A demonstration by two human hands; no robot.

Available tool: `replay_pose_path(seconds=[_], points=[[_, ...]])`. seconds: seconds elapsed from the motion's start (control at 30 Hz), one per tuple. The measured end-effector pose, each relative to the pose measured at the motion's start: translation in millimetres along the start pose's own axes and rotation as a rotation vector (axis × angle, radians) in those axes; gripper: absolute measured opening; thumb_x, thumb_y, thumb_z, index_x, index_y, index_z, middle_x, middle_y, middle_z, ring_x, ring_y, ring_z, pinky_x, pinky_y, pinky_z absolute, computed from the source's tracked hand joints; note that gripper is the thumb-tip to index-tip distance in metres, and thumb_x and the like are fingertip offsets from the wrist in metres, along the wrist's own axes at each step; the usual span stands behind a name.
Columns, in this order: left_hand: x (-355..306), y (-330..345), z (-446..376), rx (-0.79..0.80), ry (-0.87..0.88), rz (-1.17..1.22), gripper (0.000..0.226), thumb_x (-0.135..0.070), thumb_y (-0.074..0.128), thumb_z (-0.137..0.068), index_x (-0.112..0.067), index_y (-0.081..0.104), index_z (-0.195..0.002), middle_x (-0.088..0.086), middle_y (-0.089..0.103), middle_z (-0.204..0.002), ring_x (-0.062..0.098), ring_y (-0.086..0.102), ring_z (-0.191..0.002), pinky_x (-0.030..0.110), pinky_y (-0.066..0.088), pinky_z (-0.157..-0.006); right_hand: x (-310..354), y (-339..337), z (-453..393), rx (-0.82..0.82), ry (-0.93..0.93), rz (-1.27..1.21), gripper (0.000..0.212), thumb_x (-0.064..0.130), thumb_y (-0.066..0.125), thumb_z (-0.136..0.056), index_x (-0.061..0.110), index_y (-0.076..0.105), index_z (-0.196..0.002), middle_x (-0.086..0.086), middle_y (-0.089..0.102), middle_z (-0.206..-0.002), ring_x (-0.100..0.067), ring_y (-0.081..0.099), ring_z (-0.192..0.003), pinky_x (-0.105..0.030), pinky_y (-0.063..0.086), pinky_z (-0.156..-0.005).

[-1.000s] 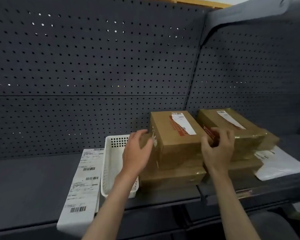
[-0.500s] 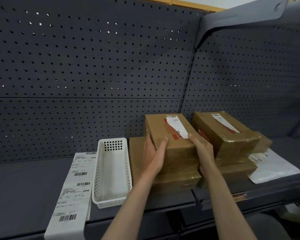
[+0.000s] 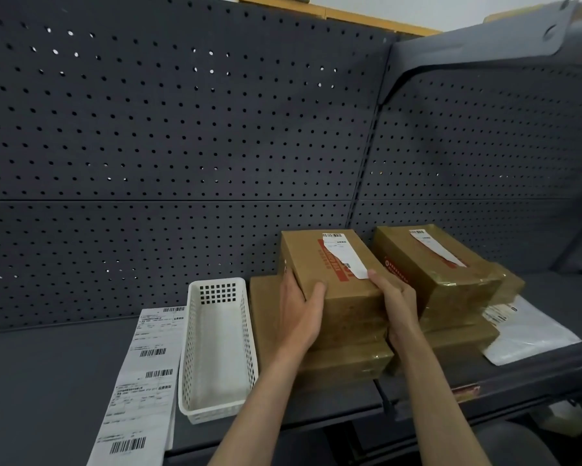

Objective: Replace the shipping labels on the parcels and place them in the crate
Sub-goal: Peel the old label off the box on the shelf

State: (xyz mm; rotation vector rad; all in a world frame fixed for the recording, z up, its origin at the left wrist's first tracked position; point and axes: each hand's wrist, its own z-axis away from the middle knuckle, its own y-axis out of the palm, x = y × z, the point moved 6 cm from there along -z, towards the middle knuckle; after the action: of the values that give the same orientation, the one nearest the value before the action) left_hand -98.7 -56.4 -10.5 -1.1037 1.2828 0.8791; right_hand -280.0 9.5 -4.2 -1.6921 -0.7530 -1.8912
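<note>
Both hands clamped on the top parcel of the stack beside the crate

The left hand (image 3: 299, 314) gripped the near left corner of the top parcel (image 3: 333, 274), thumb over its upper edge, while the right hand (image 3: 395, 297) curled round its right side, thumb near the old label (image 3: 345, 255); held at both ends like this, the box was probably about to be lifted clear for relabelling. It sat on flatter parcels just right of the white crate (image 3: 217, 344), so the drop would be short. A second stack (image 3: 440, 267) stood further right of the crate, bearing its own white label. The strip of fresh labels (image 3: 145, 375) lay just left of the crate, within reach. Barcodes showed on every label; the red print on the box and the small text were too blurred to read.
</note>
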Motion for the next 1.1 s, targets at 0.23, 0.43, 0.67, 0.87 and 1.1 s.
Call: replay_pose_path(seconds=[0.23, 0.43, 0.67, 0.87, 1.1], points=[[-14, -13, -1, -0.006, 0.021, 0.042, 0.071, -0.057, 0.052, -0.083, -0.039, 0.032, -0.148, -0.013, 0.050, -0.141, 0.008, 0.048, -0.126, 0.039, 0.042, -0.109, 7, 11, 4, -0.004, -0.023, -0.038, 0.085, 0.046, 0.080, -0.081, 0.018, 0.039, -0.150, -0.003, 0.053, -0.141, -0.024, 0.054, -0.124, -0.049, 0.045, -0.109], [-21, -60, 4, -0.062, 0.027, -0.043, 0.056, -0.060, 0.051, -0.086, -0.047, 0.040, -0.139, -0.018, 0.056, -0.129, 0.009, 0.054, -0.117, 0.044, 0.045, -0.104, 28, 45, 47, 0.076, -0.076, -0.040, 0.036, 0.035, 0.071, -0.093, 0.026, 0.044, -0.116, 0.015, 0.052, -0.099, -0.006, 0.053, -0.092, -0.036, 0.045, -0.094], [-36, -151, 16, -0.154, 0.053, -0.062, 0.047, -0.055, 0.050, -0.080, -0.046, 0.051, -0.126, -0.023, 0.063, -0.107, 0.007, 0.060, -0.103, 0.041, 0.050, -0.093, 34, 114, 102, 0.157, -0.118, -0.031, 0.011, 0.034, 0.070, -0.093, 0.036, 0.059, -0.094, 0.006, 0.067, -0.106, -0.008, 0.063, -0.093, -0.026, 0.052, -0.076], [-20, -236, 29, -0.225, 0.033, -0.066, 0.054, -0.060, 0.051, -0.077, -0.046, 0.051, -0.130, -0.025, 0.063, -0.109, 0.009, 0.059, -0.106, 0.051, 0.049, -0.097, 24, 182, 145, 0.211, -0.096, -0.047, 0.028, 0.037, 0.074, -0.090, 0.026, 0.069, -0.115, 0.007, 0.075, -0.104, -0.013, 0.071, -0.096, -0.029, 0.058, -0.079], [8, -336, 54, -0.286, -0.002, -0.052, 0.058, -0.059, 0.054, -0.075, -0.043, 0.054, -0.130, -0.025, 0.064, -0.108, 0.005, 0.059, -0.105, 0.051, 0.045, -0.101, -12, 263, 199, 0.269, -0.088, -0.060, 0.035, 0.044, 0.077, -0.086, 0.031, 0.069, -0.118, 0.009, 0.075, -0.108, -0.014, 0.071, -0.101, -0.040, 0.060, -0.089]])
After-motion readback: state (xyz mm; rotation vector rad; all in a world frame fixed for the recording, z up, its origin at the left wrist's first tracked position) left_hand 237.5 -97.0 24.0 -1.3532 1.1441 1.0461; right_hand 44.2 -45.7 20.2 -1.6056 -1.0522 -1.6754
